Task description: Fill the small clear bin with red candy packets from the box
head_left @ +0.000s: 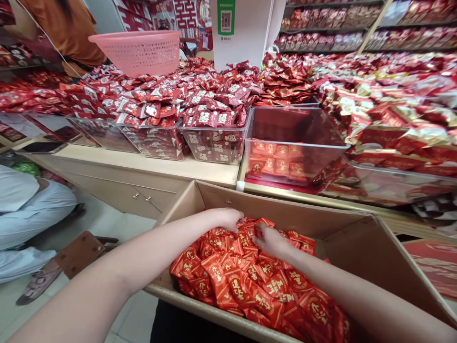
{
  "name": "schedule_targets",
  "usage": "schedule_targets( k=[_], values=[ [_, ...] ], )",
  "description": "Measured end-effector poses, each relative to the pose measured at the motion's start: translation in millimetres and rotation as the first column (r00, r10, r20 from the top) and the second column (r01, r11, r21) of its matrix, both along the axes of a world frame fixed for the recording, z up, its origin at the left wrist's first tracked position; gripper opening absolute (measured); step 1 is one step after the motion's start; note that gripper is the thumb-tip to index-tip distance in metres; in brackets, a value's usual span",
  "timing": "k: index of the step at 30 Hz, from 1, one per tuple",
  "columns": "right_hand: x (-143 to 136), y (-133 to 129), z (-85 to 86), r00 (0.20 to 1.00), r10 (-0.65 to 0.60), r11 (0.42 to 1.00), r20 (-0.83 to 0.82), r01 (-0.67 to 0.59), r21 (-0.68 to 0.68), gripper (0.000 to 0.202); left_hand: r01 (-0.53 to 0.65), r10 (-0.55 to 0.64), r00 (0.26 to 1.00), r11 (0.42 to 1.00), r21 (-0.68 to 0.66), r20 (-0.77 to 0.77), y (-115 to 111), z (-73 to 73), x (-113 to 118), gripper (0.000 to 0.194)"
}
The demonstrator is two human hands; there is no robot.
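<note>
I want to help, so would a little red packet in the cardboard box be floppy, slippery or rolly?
A red packet may slip, since it looks shiny. Its flat ends might bend easily, though its filling is hidden. It probably won't roll, being flattish rather than round.

Bright, even light | faint glare on clear bin [323, 155] | edges stretched, smeared (shelved packets [328, 18] blurry)

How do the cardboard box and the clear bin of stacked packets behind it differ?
The cardboard box is opaque brown; the clear bin is see-through. The box's packets lie jumbled; the bin's packets sit in neat rows. The left hand and right hand are in the box, neither in the bin. Both containers hold red packets.
</note>
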State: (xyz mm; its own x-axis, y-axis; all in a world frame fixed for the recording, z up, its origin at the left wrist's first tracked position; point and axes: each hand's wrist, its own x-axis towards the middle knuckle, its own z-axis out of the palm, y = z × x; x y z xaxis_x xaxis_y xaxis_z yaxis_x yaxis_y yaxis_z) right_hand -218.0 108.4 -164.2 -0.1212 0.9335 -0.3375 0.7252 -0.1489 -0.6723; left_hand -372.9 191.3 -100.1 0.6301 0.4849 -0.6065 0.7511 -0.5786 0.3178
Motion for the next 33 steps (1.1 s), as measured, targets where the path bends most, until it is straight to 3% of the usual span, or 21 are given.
schedule_targets(
  k=[2,4,7,11,15,22,23,25,28,30,33],
  values=[
    [-5,-3,-6.0,0.999,-0.050,0.998,-0.003,0.050,-0.037,0.047,0.010,-0.010,1.000,0.998,-0.054,-0.006,1,-1.7,-2,0.043],
    [-8,-6,-10.9,0.996,-0.080,0.993,-0.028,0.078,-0.084,0.050,0.018,-0.017,1.000,0.993,-0.117,0.009,-1,-4.3,0,0.045],
    [-10,-8,-13.2,0.993,-0.086,0.986,-0.082,0.073,-0.149,0.035,-0.002,0.008,0.999,0.987,-0.158,0.039,-5,-7.7,5,0.045],
    [-8,-5,-7.7,0.992,-0.070,0.986,-0.110,0.052,-0.157,0.024,-0.068,0.077,0.993,0.993,-0.094,0.091,-5,-6.2,10,0.043],
    [3,5,7.5,0.997,-0.026,0.993,-0.067,0.018,-0.121,0.023,-0.114,0.120,0.974,0.993,-0.038,0.194,2,3.3,9,0.026],
    [27,24,52.6,0.994,0.101,0.988,0.031,-0.096,-0.122,0.012,-0.091,0.135,0.905,0.988,-0.128,0.404,4,11.5,7,0.015],
    [28,23,58.0,0.996,0.092,0.990,0.012,-0.090,-0.108,0.011,-0.100,0.150,0.886,0.986,-0.135,0.439,2,12.1,8,0.014],
    [29,20,66.7,0.982,0.031,0.986,-0.188,-0.060,-0.155,0.018,-0.132,0.185,0.844,0.981,-0.141,0.504,-2,14.0,11,0.013],
    [30,13,73.9,0.823,-0.089,0.949,-0.560,-0.100,-0.298,0.020,-0.201,0.249,0.776,0.968,-0.148,0.579,-11,18.4,16,0.010],
    [30,10,75.7,0.792,-0.104,0.941,-0.602,-0.117,-0.318,0.023,-0.253,0.301,0.734,0.953,-0.167,0.609,-16,21.4,19,0.011],
    [31,10,76.7,0.833,-0.085,0.951,-0.547,-0.095,-0.293,0.029,-0.300,0.369,0.701,0.929,-0.217,0.610,-17,26.9,20,0.017]
  ],
)
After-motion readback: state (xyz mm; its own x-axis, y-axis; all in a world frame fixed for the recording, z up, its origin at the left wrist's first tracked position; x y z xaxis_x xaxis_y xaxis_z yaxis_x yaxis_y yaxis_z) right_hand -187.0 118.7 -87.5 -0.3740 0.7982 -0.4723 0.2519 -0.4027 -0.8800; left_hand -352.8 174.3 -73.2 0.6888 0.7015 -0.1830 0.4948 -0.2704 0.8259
